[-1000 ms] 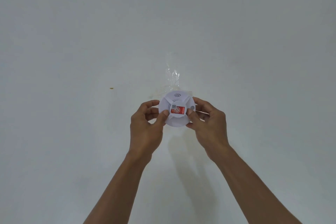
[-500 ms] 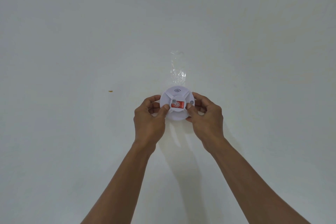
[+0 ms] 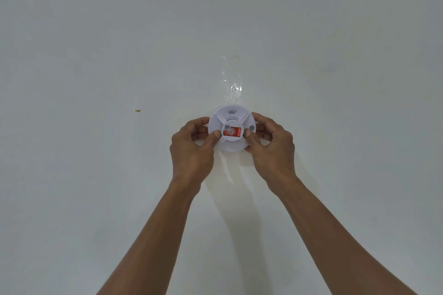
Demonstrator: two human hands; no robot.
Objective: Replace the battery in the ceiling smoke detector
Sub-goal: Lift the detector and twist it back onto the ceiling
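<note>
A round white smoke detector (image 3: 232, 116) with a red label (image 3: 232, 132) on its face is held up against the white ceiling. My left hand (image 3: 191, 148) grips its left edge, thumb on the face and fingers curled behind the rim. My right hand (image 3: 273, 146) grips the right edge the same way, its thumb beside a small grey button (image 3: 251, 127). Both arms reach up from the bottom of the view. No battery is visible.
A strip of clear crinkled tape (image 3: 230, 79) sticks to the ceiling (image 3: 96, 31) just beyond the detector. A small yellow speck (image 3: 137, 110) marks the ceiling to the left. The rest is plain white surface.
Both hands have carried the detector upward in the view, closer to the tape strip. Their grip on the rim looks the same.
</note>
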